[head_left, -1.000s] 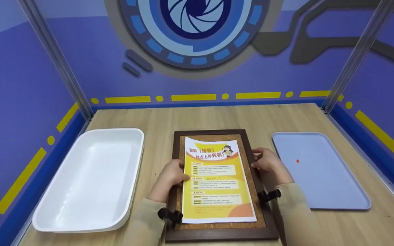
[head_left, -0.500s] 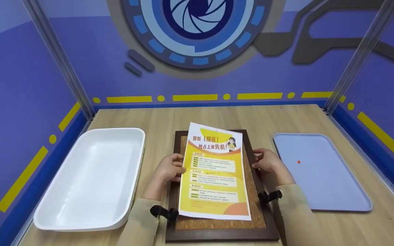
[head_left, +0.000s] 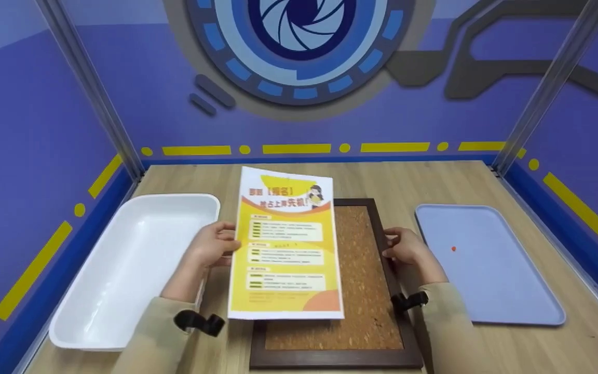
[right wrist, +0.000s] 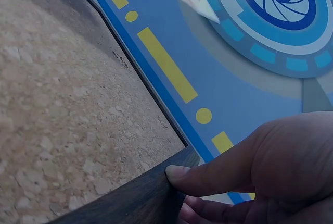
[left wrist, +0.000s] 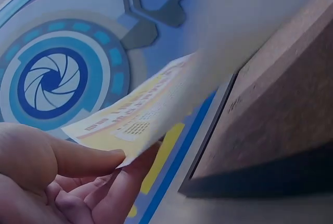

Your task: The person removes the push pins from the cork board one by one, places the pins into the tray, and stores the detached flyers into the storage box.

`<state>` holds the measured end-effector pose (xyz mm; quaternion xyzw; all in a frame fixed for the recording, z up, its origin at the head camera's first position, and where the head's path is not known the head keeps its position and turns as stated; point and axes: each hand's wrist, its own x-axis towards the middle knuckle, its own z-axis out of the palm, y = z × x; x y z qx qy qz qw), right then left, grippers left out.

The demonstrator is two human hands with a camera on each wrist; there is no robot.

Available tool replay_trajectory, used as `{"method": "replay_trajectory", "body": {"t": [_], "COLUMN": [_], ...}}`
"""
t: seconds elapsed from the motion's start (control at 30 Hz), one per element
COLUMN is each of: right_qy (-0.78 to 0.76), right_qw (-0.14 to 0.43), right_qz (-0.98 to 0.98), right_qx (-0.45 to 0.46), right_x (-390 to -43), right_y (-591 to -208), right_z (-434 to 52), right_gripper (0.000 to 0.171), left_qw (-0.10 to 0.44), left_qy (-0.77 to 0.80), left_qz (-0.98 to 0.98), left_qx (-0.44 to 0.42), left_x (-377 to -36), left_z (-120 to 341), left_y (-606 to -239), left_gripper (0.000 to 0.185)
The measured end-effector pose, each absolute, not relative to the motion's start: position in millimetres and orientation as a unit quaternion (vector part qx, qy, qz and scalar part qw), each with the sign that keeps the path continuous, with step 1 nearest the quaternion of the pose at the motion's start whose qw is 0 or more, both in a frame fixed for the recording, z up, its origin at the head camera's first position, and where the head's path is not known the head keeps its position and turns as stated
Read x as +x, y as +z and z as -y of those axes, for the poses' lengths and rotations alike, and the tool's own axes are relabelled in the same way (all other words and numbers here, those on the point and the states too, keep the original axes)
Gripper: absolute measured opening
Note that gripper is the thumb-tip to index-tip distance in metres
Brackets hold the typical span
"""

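A yellow and white printed flyer (head_left: 286, 249) is held in the air by my left hand (head_left: 211, 246), over the left part of a cork board (head_left: 366, 280) with a dark brown frame. In the left wrist view, thumb and fingers pinch the edge of the flyer (left wrist: 130, 125), which bends upward. My right hand (head_left: 408, 246) grips the right side of the frame; the right wrist view shows the thumb on top of the brown frame (right wrist: 151, 187) and fingers below it. The left side of the board is mostly hidden behind the flyer.
On the left of the wooden table (head_left: 382, 179) stands a deep white tray (head_left: 122, 259), partly behind my left hand. A flat bluish tray (head_left: 496, 275) with a small orange-red spot (head_left: 453, 249) lies on the right. Patterned walls enclose the table.
The flyer, which lay on the cork board, has been lifted off and carried to the left by my left hand, baring much of the cork. My right hand stays on the frame.
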<state>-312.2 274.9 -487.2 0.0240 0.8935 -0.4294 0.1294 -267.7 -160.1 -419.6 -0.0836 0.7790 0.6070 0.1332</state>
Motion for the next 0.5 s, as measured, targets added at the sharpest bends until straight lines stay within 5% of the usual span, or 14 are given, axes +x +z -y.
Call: {"method": "replay_trajectory", "body": {"t": [0.5], "right_qy": [-0.431], "right_qw": [0.128], "right_qz": [-0.893], "right_qx": [0.018], "right_x": [-312.0], "right_y": [-486.5], "right_z": [-274.1], "right_gripper": [0.065], "left_qw": [0.178], "left_qy": [0.583], "left_qz": [-0.781], "left_qx": [-0.138], "left_x": [-261.0], "left_z": [305.0], "left_y": [-406.6], "left_gripper": [0.056]}}
